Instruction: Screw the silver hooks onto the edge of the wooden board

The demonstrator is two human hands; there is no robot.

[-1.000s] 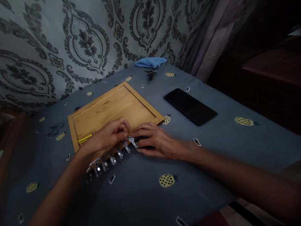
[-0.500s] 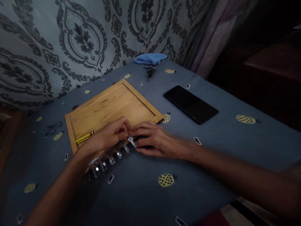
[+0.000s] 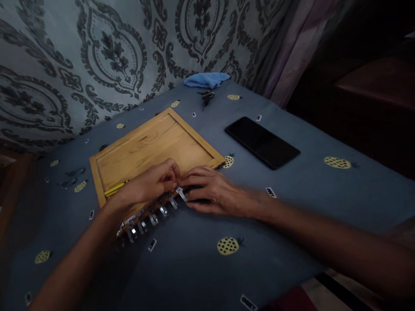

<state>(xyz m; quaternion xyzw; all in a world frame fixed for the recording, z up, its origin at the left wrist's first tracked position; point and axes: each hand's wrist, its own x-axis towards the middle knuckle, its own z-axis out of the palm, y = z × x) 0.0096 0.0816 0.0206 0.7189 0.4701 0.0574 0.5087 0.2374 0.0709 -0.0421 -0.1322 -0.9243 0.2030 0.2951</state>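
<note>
A shallow wooden tray [image 3: 153, 148] lies on a blue-grey cloth with pineapple prints. Along its near edge runs a row of several small shiny metal pieces [image 3: 151, 218]. My left hand [image 3: 150, 184] rests on the tray's near edge with fingers curled in a pinch over the rightmost metal piece [image 3: 181, 193]. My right hand [image 3: 215, 191] lies flat on the cloth just right of it, fingers stretched toward that same piece and touching a dark object beneath them. A yellow pencil [image 3: 116, 189] lies in the tray by my left wrist.
A black phone [image 3: 262, 142] lies face up to the right of the tray. At the far edge sit a folded blue cloth [image 3: 206, 79] and a dark bunch of keys [image 3: 207, 96]. A patterned wall stands behind, and a dark drop lies right of the table.
Both hands stay at the rightmost metal piece with only slight finger shifts. The view has drifted a little.
</note>
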